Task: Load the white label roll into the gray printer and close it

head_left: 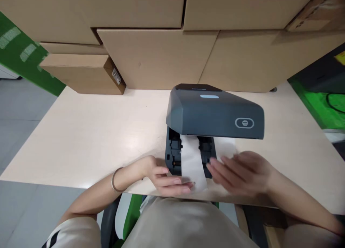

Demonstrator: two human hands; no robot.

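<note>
A dark grey printer (212, 113) stands on the table with its lid raised over a black base. From inside it a white paper strip (192, 161) runs out over the front edge of the base. My left hand (167, 178) is at the front left corner, fingers stretched toward the strip's lower end; whether they touch it is unclear. Just right of the base, my right hand (239, 172) is slightly blurred, its fingers extended and apart, holding nothing. A pale sheet (225, 145) lies partly hidden behind the right hand.
Large cardboard boxes (159, 57) stand stacked along the table's back edge. A smaller flat box (78, 73) sits at the back left of the light table (94, 140). A chair's armrest (109, 219) shows below the table's front edge.
</note>
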